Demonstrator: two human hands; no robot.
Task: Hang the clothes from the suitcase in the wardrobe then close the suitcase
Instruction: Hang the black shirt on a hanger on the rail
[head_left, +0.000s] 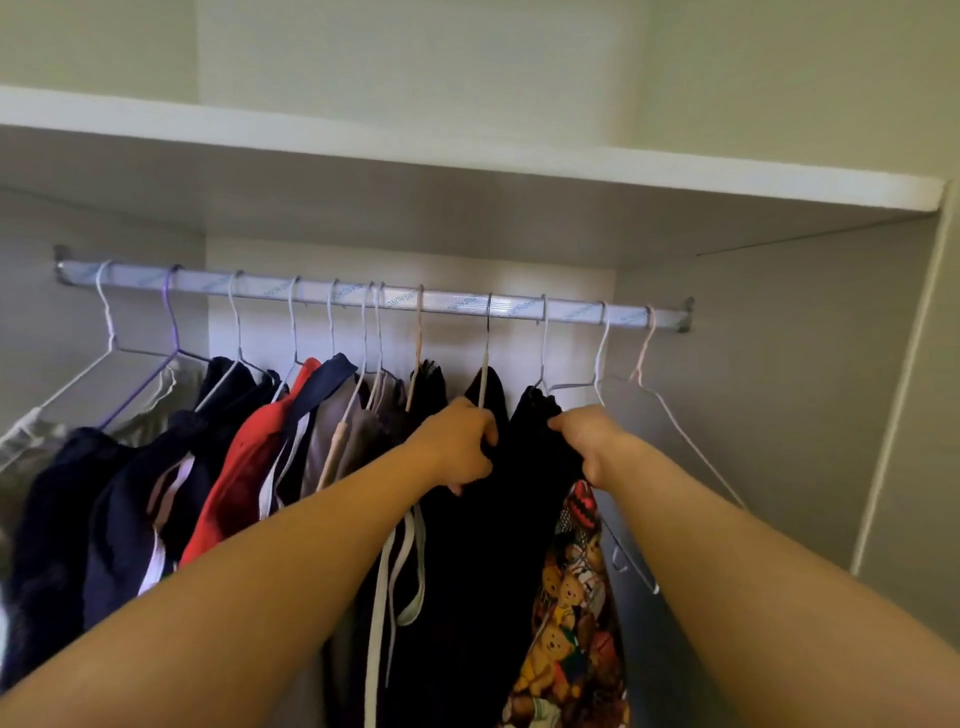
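I have both hands up at the clothes in the middle of the frame. The left hand is clenched on a fold of the black garment, just under the hanger that drops from the rail. The right hand pinches more black cloth a little further right. I cannot tell whether the two grips are on one piece or on two neighbouring ones, because the dark fabric merges together. White drawstrings trail down below the left hand, and a teddy-bear print fabric hangs at the lower right of the black cloth. I judge the hanging part of the task to be well along. The rail inside the wardrobe carries a full row from the left edge of the frame to the centre, with pale, navy and grey pieces and a red garment among them. The black piece already has its hook over the rail, so I read this as straightening or spreading it rather than lifting it on. Bare wire hangers sit just right of my right hand, so there is room for more. The suitcase is nowhere in this view. I cannot say whether any clothes remain in it, and closing it is, as far as I can judge, yet to be done. A white shelf spans the frame above the rail.
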